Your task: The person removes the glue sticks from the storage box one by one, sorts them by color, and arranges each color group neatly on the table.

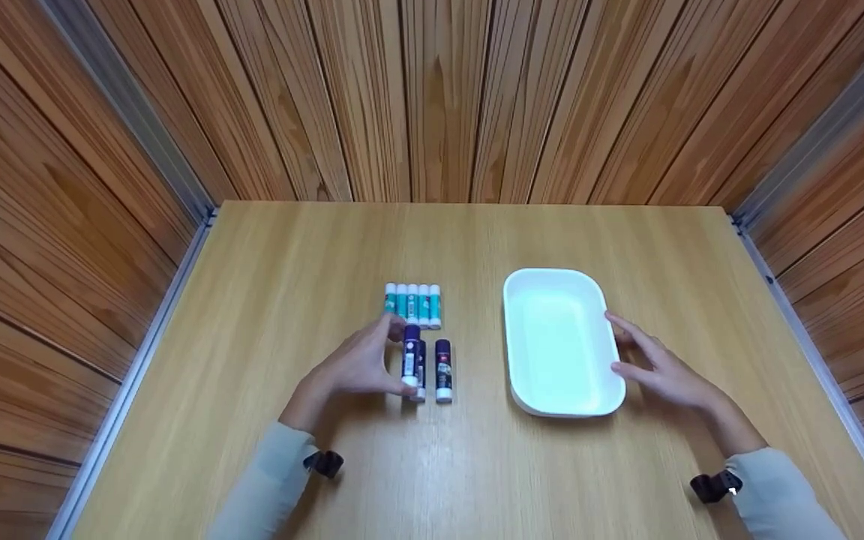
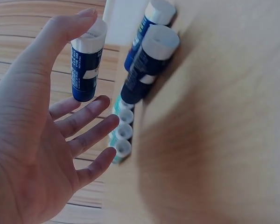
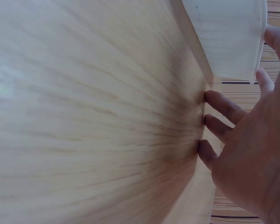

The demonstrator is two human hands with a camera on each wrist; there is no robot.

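A dark blue glue stick with a white end (image 1: 410, 356) is held between the thumb and a finger of my left hand (image 1: 361, 360), raised off the table. In the left wrist view that same glue stick (image 2: 85, 65) hangs clear of two other blue ones, while the remaining fingers spread out. One dark glue stick (image 1: 421, 371) lies partly hidden behind the held one; another dark glue stick (image 1: 443, 371) lies to its right. My right hand (image 1: 664, 369) touches the right rim of a white plastic tray (image 1: 513, 341) with its fingertips, its fingers loosely extended.
Several teal-and-white glue sticks (image 1: 423, 304) lie in a side-by-side row just beyond the left hand. Wooden-panel walls (image 1: 439, 97) enclose the back and sides of the light wood table (image 1: 462, 480).
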